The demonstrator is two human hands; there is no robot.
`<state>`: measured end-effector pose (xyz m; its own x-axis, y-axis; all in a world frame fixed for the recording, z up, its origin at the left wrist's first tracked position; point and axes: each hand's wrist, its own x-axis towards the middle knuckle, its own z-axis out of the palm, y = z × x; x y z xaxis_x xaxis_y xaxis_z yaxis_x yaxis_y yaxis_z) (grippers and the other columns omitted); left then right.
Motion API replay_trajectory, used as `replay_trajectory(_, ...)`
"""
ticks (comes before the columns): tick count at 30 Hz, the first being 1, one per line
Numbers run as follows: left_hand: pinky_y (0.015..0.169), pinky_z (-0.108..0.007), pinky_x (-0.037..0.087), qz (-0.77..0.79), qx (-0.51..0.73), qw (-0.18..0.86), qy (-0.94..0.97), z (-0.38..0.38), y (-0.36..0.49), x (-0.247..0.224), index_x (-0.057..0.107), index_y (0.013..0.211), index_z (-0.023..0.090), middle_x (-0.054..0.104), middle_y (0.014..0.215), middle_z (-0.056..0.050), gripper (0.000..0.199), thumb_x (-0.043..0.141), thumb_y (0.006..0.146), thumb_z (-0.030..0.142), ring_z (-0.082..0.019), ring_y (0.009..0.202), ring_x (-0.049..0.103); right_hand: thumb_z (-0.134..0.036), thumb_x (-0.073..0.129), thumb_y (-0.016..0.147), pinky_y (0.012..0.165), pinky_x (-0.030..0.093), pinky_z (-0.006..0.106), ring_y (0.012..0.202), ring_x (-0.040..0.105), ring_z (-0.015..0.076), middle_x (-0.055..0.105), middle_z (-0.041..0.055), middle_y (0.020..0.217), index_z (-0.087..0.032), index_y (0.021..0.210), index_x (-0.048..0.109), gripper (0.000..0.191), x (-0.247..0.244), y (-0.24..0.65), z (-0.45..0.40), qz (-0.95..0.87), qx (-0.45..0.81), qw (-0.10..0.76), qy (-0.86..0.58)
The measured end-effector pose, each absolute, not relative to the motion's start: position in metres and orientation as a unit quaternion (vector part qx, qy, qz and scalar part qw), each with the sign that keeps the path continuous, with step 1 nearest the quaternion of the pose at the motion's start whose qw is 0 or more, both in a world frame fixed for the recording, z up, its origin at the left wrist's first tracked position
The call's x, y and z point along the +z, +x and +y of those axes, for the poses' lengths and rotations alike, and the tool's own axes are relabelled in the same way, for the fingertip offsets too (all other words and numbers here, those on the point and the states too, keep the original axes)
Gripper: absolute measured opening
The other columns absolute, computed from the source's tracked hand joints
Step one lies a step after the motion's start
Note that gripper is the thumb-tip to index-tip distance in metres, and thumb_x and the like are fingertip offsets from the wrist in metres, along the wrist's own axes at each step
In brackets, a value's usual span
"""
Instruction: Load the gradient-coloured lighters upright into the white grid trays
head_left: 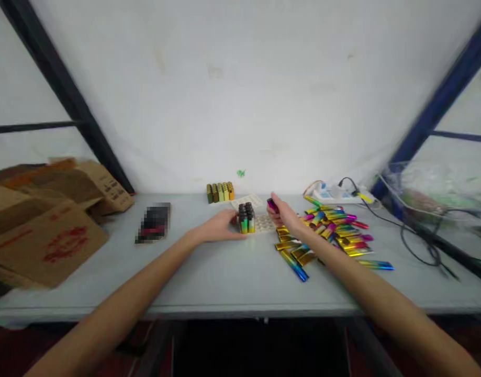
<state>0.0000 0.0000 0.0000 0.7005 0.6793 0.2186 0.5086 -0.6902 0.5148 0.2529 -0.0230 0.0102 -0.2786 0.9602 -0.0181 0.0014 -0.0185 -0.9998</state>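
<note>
My left hand (pixel 220 226) is curled round the near and left sides of a small upright cluster of shiny lighters (pixel 247 222) with black tops and green-yellow bodies. They stand at the left end of a pale tray with round holes (pixel 266 224). Just right of them, above the tray, my right hand (pixel 282 213) is closed on a single dark purple lighter (pixel 272 204); the fingers cover part of it. Beside and beneath my right forearm lies a loose heap of metallic gold, blue, pink and red lighters (pixel 334 230).
Against the back wall stands a block of green-to-orange lighters (pixel 220 192), near another pale sheet (pixel 251 201). Cardboard boxes (pixel 59 225) and a pixelated dark object (pixel 154 222) are at left. A power strip (pixel 338 195), black cables (pixel 416 246) and clear plastic bags (pixel 424 183) occupy the right.
</note>
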Motion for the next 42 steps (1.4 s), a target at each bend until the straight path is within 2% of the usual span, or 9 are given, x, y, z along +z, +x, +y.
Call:
replay_trajectory(4, 0.074, -0.034, 0.052, 0.336, 0.202, 0.215, 0.895, 0.0, -0.001, -0.002, 0.066, 0.11, 0.015, 0.07, 0.099, -0.007, 0.059, 0.076, 0.076, 0.063, -0.025, 0.084, 0.064, -0.066, 0.041, 0.093, 0.042, 0.009, 0.024, 0.046, 0.011, 0.0082, 0.017, -0.0092, 0.056, -0.024, 0.063, 0.029, 0.053, 0.008, 0.249, -0.028, -0.559, 0.562, 0.424, -0.438)
replay_trajectory(9, 0.075, -0.034, 0.052, 0.333, 0.199, 0.213, 0.897, 0.0, -0.001, -0.001, 0.065, 0.109, 0.015, 0.07, 0.098, -0.007, 0.06, 0.075, 0.076, 0.064, -0.025, 0.084, 0.065, -0.065, 0.037, 0.094, 0.041, 0.009, 0.023, 0.045, 0.011, 0.0083, 0.018, -0.0093, 0.055, -0.025, 0.063, 0.03, 0.052, 0.008, 0.245, -0.031, -0.548, 0.592, 0.417, -0.418)
replay_trajectory(15, 0.074, -0.034, 0.052, 0.341, 0.202, 0.204, 0.895, -0.001, -0.001, 0.0, 0.066, 0.108, 0.014, 0.07, 0.097, -0.007, 0.063, 0.075, 0.075, 0.067, -0.025, 0.083, 0.064, -0.045, 0.036, 0.094, 0.037, 0.013, 0.024, 0.041, 0.015, 0.0089, 0.02, -0.0087, 0.05, -0.026, 0.062, 0.029, 0.039, 0.009, 0.243, -0.033, -0.573, 0.541, 0.443, -0.428)
replay_trajectory(18, 0.073, -0.034, 0.052, 0.341, 0.204, 0.198, 0.896, -0.002, 0.0, 0.002, 0.066, 0.106, 0.014, 0.069, 0.095, -0.007, 0.062, 0.076, 0.074, 0.066, -0.024, 0.081, 0.064, -0.042, 0.036, 0.094, 0.037, 0.015, 0.024, 0.039, 0.019, 0.0091, 0.023, -0.0078, 0.047, -0.026, 0.061, 0.028, 0.037, 0.011, 0.241, -0.035, -0.608, 0.505, 0.44, -0.426)
replay_trajectory(23, 0.072, -0.032, 0.051, 0.341, 0.203, 0.2, 0.896, -0.004, 0.0, 0.004, 0.066, 0.105, 0.014, 0.069, 0.094, -0.006, 0.059, 0.077, 0.074, 0.063, -0.023, 0.08, 0.062, -0.054, 0.037, 0.096, 0.038, 0.017, 0.024, 0.04, 0.019, 0.0085, 0.024, -0.0077, 0.049, -0.026, 0.06, 0.029, 0.047, 0.011, 0.239, -0.038, -0.614, 0.5, 0.421, -0.442)
replay_trajectory(27, 0.072, -0.033, 0.051, 0.342, 0.2, 0.191, 0.898, -0.001, -0.001, 0.001, 0.066, 0.105, 0.014, 0.069, 0.094, -0.007, 0.06, 0.076, 0.074, 0.064, -0.023, 0.08, 0.062, -0.07, 0.038, 0.096, 0.04, 0.02, 0.023, 0.043, 0.023, 0.0092, 0.028, -0.0081, 0.054, -0.023, 0.069, 0.043, 0.054, 0.007, 0.24, -0.035, -0.611, 0.488, 0.443, -0.438)
replay_trajectory(33, 0.076, -0.035, 0.052, 0.346, 0.191, 0.183, 0.9, 0.0, -0.001, 0.0, 0.066, 0.108, 0.013, 0.068, 0.097, -0.008, 0.061, 0.076, 0.074, 0.063, -0.025, 0.084, 0.063, -0.071, 0.041, 0.095, 0.047, 0.031, 0.024, 0.051, 0.037, 0.0122, 0.043, -0.0056, 0.064, -0.022, 0.096, 0.06, 0.052, -0.004, 0.243, -0.027, -0.641, 0.412, 0.477, -0.438)
replay_trajectory(39, 0.075, -0.033, 0.051, 0.341, 0.195, 0.188, 0.9, -0.003, 0.0, 0.005, 0.067, 0.107, 0.014, 0.069, 0.097, -0.007, 0.058, 0.076, 0.074, 0.06, -0.024, 0.081, 0.062, -0.068, 0.04, 0.097, 0.06, 0.04, 0.026, 0.064, 0.049, 0.0142, 0.053, -0.0027, 0.073, -0.02, 0.107, 0.062, 0.053, -0.007, 0.242, -0.027, -0.698, 0.347, 0.454, -0.432)
replay_trajectory(42, 0.076, -0.033, 0.051, 0.345, 0.191, 0.187, 0.9, -0.003, 0.0, 0.006, 0.067, 0.107, 0.014, 0.069, 0.098, -0.007, 0.057, 0.077, 0.073, 0.059, -0.024, 0.083, 0.062, -0.07, 0.035, 0.098, 0.056, 0.038, 0.026, 0.06, 0.045, 0.0136, 0.048, -0.0038, 0.07, -0.02, 0.103, 0.061, 0.056, -0.004, 0.241, -0.029, -0.687, 0.375, 0.448, -0.433)
